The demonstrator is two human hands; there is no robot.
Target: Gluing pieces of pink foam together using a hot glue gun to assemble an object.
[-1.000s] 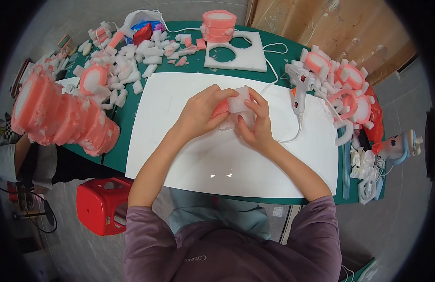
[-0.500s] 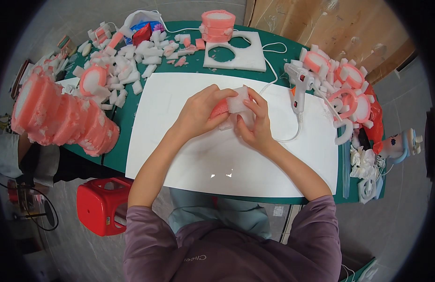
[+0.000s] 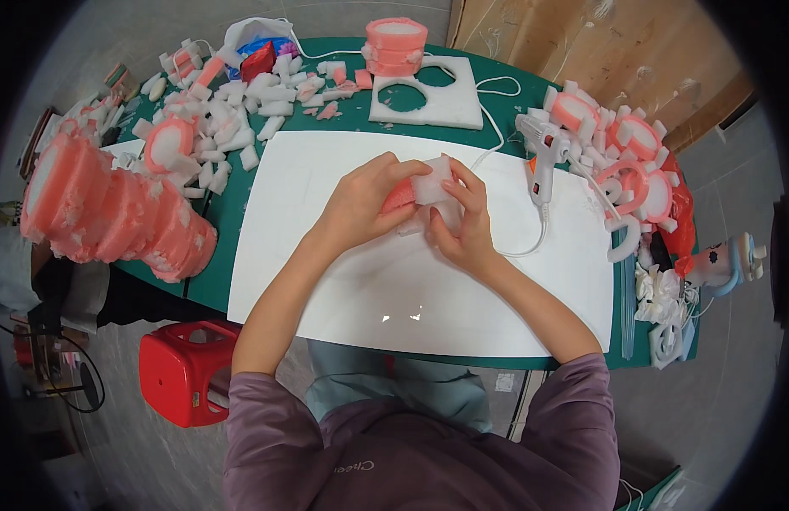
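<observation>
Little has shifted since the earlier frame: the left hand (image 3: 360,201) keeps its fingers curled around pink foam (image 3: 399,197), and the right hand (image 3: 464,220) still grips white foam (image 3: 432,184) just beside it. Both are between the hands, over the white board (image 3: 326,294); a glue gun (image 3: 543,166) rests to the right.

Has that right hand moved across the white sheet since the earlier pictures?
No, not visibly: the right hand stays over the same part of the white sheet, left of the glue gun.

Matt, rough-looking foam piece (image 3: 433,185); smooth, glossy white sheet (image 3: 352,294); shiny red plastic stool (image 3: 166,375)
</observation>
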